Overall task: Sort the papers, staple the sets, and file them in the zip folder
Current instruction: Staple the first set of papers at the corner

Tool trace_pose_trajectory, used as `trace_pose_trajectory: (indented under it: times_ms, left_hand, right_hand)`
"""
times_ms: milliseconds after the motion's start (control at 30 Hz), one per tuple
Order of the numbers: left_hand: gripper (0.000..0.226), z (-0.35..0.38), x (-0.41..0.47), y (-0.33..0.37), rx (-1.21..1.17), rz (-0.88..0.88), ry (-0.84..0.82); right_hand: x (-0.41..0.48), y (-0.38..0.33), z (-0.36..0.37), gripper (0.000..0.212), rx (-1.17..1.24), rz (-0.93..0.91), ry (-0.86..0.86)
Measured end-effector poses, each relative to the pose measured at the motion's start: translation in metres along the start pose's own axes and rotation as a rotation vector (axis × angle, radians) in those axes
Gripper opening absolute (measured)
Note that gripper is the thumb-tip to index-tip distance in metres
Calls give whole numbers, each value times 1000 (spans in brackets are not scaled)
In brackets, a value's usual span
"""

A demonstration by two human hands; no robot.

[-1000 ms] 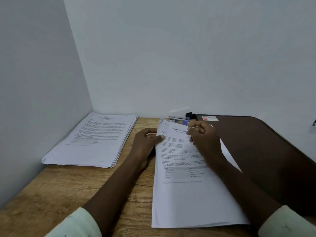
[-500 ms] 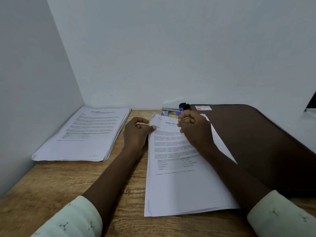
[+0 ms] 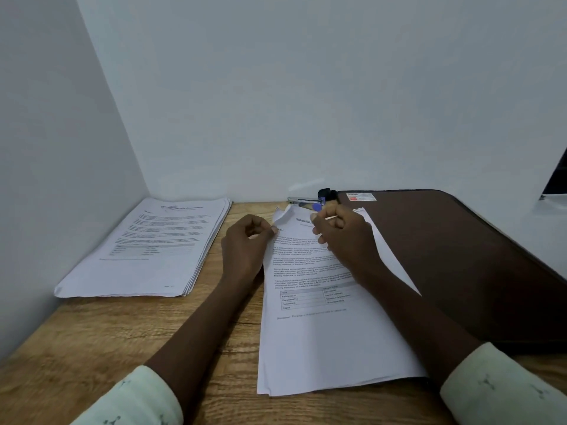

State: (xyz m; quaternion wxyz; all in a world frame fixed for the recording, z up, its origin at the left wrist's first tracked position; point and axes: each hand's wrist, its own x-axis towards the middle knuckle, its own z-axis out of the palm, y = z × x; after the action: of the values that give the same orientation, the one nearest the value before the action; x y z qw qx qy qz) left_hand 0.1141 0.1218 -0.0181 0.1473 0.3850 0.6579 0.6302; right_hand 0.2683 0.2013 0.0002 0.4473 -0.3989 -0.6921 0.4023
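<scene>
A set of printed papers (image 3: 322, 338) lies on the wooden table in front of me. My left hand (image 3: 245, 243) pinches the set's top left corner, which curls up off the table. My right hand (image 3: 343, 237) rests with curled fingers on the upper middle of the top sheet; what it holds, if anything, is hidden. A silver and blue stapler (image 3: 306, 201) lies just beyond the papers by the wall. The dark brown zip folder (image 3: 454, 265) lies flat at the right, under the papers' right edge.
A thick stack of printed papers (image 3: 153, 250) lies at the far left, in the corner of the white walls. Bare wooden table (image 3: 129, 338) stretches in front of that stack. A dark object (image 3: 557, 176) shows at the right edge.
The top left corner of the set has lifted and curled under my left fingers. My view has shifted slightly; both hands stay at the top of the set.
</scene>
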Motion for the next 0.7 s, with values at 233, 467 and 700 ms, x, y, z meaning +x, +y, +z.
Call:
trace_pose_trajectory:
  times_ms: [233, 467, 700]
  left_hand:
    - [18, 1, -10, 5, 16, 56, -246]
    - [49, -3, -7, 13, -279, -239, -263]
    - [32, -2, 3, 9, -335, -297, -238]
  right_hand:
    - [-1, -4, 7, 32, -49, 107, -124]
    - [-1, 2, 0, 15, -27, 82, -30]
    - [2, 3, -4, 30, -22, -35, 170]
